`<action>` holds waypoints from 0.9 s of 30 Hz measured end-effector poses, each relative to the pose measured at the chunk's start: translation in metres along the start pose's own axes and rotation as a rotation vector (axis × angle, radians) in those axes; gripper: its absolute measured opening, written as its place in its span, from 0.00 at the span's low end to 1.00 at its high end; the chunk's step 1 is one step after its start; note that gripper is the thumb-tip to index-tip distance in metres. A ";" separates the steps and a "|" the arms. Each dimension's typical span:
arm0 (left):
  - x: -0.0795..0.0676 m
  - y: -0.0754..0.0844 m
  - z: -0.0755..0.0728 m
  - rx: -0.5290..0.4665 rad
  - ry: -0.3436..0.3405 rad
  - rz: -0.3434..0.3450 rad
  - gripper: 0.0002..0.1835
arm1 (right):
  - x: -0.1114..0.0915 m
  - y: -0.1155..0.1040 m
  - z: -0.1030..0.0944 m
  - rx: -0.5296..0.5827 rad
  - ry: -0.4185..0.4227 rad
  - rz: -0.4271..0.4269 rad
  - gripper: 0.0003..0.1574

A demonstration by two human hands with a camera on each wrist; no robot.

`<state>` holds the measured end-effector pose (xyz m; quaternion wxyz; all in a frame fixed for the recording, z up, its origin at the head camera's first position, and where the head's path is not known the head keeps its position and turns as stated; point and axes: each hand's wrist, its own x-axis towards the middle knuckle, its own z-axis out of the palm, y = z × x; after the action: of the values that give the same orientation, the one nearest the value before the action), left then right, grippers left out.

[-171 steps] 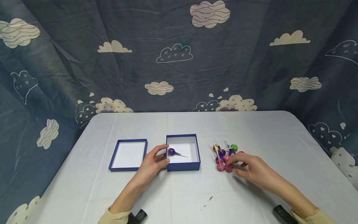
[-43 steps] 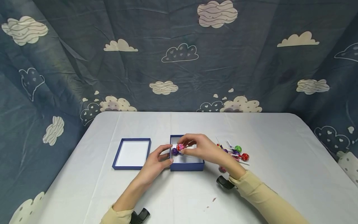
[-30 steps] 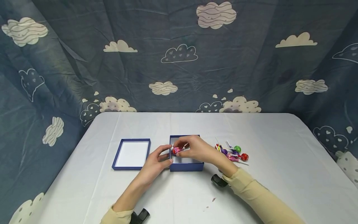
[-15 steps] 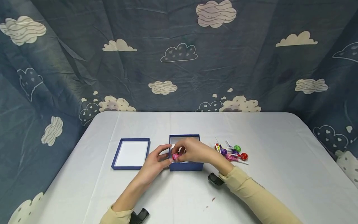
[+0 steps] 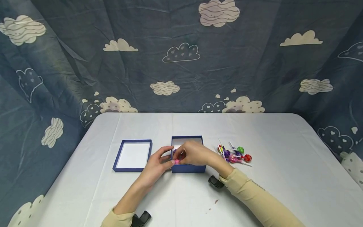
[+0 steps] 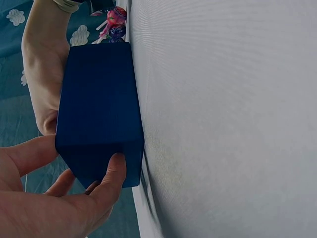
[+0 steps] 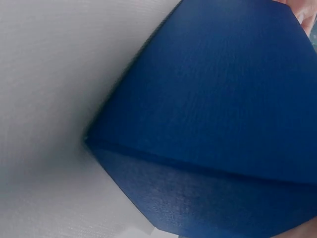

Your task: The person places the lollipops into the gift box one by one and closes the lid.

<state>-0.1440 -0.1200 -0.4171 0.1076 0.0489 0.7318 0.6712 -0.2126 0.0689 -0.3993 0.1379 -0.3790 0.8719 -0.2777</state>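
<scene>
Inside the blue box (image 5: 188, 169), my right hand (image 5: 195, 153) pinches a pink lollipop (image 5: 177, 162) low by the left wall. Its fingers hide most of the candy and its stick. Just behind it, a bit of a purple lollipop (image 5: 174, 151) shows. My left hand (image 5: 156, 164) holds the box at its left side, thumb near the front corner and index finger at the rim. In the left wrist view, fingers of the left hand (image 6: 54, 198) touch the outside of the box (image 6: 99, 99). The right wrist view is mostly filled by the box's blue outer walls (image 7: 213, 89).
A blue-edged lid (image 5: 133, 156) with a white inside lies left of the box. To the right, several lollipops are heaped, among them a green lollipop (image 5: 240, 150) and a red lollipop (image 5: 247, 158). Small brownish specks (image 5: 216, 201) dot the white tablecloth (image 5: 181, 201) in front.
My right hand has carried the pink lollipop from the heap into the box, then lowered it toward the box's front left, beside the purple one. The left hand stays at the box.
</scene>
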 end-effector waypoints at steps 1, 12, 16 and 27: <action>0.000 0.000 0.000 -0.002 -0.002 -0.001 0.28 | 0.000 0.000 0.000 -0.005 -0.004 0.004 0.10; 0.000 0.001 0.000 -0.006 -0.004 -0.011 0.28 | 0.004 0.001 -0.001 0.047 -0.067 0.000 0.09; 0.000 0.001 0.000 -0.008 -0.002 -0.012 0.28 | 0.003 0.003 -0.002 0.095 -0.084 0.000 0.09; -0.001 0.001 0.001 0.023 0.013 -0.001 0.28 | -0.004 0.003 -0.019 0.280 -0.101 -0.012 0.13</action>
<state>-0.1433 -0.1193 -0.4164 0.1024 0.0455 0.7403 0.6629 -0.2203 0.0808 -0.3857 0.2313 -0.3746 0.8143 -0.3781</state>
